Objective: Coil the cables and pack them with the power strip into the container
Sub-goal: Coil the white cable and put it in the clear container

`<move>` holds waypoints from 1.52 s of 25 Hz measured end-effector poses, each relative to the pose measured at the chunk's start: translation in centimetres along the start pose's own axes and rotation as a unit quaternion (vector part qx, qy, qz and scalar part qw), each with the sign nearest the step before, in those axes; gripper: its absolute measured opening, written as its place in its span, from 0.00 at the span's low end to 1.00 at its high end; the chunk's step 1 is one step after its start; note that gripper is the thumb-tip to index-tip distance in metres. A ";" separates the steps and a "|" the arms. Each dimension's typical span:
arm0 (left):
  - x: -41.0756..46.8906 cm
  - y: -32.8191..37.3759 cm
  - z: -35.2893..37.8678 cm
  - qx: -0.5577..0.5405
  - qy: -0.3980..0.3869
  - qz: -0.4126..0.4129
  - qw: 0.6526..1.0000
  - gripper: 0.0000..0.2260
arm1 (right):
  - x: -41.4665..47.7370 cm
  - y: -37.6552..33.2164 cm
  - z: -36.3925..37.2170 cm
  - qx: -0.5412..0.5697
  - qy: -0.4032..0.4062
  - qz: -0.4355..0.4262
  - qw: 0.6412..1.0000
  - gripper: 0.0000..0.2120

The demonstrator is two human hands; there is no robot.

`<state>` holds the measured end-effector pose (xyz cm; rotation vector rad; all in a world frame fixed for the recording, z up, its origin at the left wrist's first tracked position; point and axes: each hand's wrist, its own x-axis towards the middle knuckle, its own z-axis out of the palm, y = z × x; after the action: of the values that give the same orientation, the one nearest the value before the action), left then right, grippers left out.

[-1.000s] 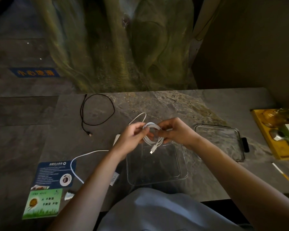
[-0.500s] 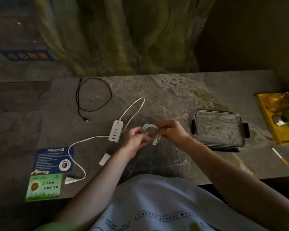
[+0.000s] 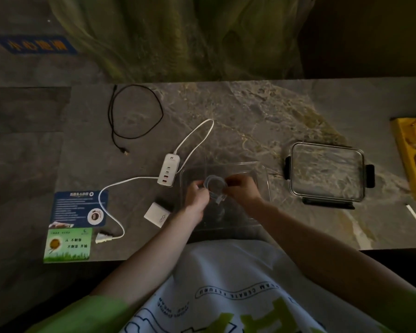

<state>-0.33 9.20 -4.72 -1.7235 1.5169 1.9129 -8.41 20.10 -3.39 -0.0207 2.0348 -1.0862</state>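
Grip pinching white cable coil (image 3: 215, 186), left hand (image 3: 197, 197) and right hand (image 3: 241, 191) either side, over clear container (image 3: 226, 164)

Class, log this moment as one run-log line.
left hand: holds coiled white cable | right hand: holds same cable, over container | black cable, power strip: on table, unpacked | lid: off, right of container
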 end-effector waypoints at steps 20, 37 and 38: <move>1.4 0.1 -0.3 0.045 0.066 -0.009 0.997 0.17 | 4.7 0.5 3.9 -0.111 -0.033 0.002 0.993 0.10; 1.0 0.1 -0.8 0.173 0.042 0.030 0.983 0.27 | 4.6 1.3 2.7 -0.114 -0.045 0.009 0.992 0.12; 0.9 0.2 -1.0 0.174 0.042 0.041 0.983 0.27 | 4.5 1.3 2.6 -0.111 -0.042 0.010 0.993 0.11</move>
<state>-0.12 7.96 -5.14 -1.6241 1.8473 1.5075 -9.23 17.51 -8.02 -0.1561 2.0660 -0.8279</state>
